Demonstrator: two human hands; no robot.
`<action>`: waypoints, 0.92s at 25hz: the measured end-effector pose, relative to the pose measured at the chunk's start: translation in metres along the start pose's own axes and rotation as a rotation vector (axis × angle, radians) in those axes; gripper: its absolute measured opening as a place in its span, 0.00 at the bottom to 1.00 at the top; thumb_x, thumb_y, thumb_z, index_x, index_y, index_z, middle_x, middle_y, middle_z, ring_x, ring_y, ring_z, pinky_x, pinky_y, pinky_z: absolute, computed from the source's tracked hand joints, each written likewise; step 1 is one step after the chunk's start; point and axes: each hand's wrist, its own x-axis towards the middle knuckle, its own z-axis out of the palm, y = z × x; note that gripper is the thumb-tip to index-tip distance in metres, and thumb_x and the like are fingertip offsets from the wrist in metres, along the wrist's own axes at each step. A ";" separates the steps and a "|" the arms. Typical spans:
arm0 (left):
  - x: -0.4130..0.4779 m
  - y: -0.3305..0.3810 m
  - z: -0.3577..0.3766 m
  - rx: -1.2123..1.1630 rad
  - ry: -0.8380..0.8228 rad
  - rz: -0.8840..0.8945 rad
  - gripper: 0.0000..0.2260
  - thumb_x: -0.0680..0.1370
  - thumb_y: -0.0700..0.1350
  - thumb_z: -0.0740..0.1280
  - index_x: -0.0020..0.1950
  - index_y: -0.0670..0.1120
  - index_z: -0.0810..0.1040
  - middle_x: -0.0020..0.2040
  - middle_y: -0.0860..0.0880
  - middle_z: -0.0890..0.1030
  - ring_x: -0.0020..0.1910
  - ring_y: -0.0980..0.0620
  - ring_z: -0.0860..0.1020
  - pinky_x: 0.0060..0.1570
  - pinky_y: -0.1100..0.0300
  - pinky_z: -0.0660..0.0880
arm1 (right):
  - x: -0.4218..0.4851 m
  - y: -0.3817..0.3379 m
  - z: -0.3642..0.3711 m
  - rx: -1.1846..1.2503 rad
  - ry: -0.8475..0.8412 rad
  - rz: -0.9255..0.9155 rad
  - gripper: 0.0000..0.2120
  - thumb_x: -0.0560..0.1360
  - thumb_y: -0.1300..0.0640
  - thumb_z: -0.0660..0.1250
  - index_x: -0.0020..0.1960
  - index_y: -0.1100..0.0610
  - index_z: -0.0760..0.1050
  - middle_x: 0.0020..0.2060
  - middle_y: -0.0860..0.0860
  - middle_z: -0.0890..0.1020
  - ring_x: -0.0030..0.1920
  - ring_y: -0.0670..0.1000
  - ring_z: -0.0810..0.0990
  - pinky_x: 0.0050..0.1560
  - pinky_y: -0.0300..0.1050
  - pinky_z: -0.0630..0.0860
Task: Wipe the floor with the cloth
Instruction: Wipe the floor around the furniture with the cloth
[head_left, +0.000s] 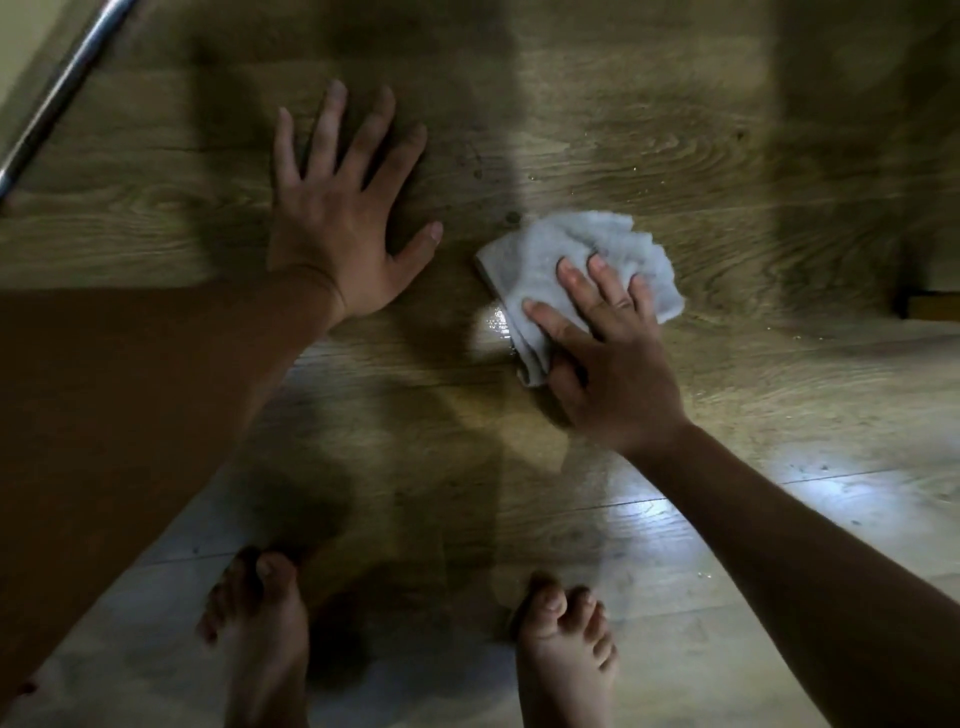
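Observation:
A crumpled pale grey cloth (561, 260) lies on the wood-grain floor (727, 171) at centre right. My right hand (613, 358) lies on top of the cloth and presses it down, fingers spread and nearly straight. A wet shiny patch (491, 325) shows just left of the cloth. My left hand (337, 218) rests flat on the bare floor to the left of the cloth, fingers spread wide, holding nothing.
A metal pole (62, 88) slants across the top left corner. My two bare feet (260, 623) (566, 649) stand at the bottom. A dark furniture edge (930, 306) sits at the right. Small water droplets (631, 179) dot the floor beyond the cloth.

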 end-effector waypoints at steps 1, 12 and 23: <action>0.000 0.000 0.000 -0.001 0.002 -0.001 0.35 0.77 0.67 0.53 0.79 0.50 0.58 0.82 0.45 0.53 0.80 0.36 0.49 0.74 0.30 0.48 | 0.003 0.006 -0.003 -0.006 0.024 0.021 0.23 0.75 0.49 0.61 0.70 0.46 0.71 0.74 0.55 0.66 0.76 0.59 0.60 0.75 0.62 0.53; -0.001 0.000 0.001 -0.028 0.002 0.004 0.35 0.78 0.67 0.52 0.80 0.50 0.58 0.82 0.45 0.53 0.80 0.37 0.48 0.74 0.30 0.46 | -0.008 0.050 -0.034 -0.047 0.085 0.277 0.24 0.75 0.52 0.59 0.71 0.50 0.70 0.75 0.56 0.65 0.76 0.60 0.59 0.74 0.63 0.55; 0.000 -0.001 0.006 -0.019 0.039 0.001 0.34 0.77 0.68 0.53 0.79 0.51 0.58 0.82 0.45 0.54 0.80 0.37 0.49 0.74 0.30 0.47 | -0.083 0.042 -0.033 -0.039 0.148 0.410 0.23 0.74 0.56 0.58 0.69 0.56 0.73 0.72 0.60 0.68 0.73 0.64 0.63 0.70 0.65 0.63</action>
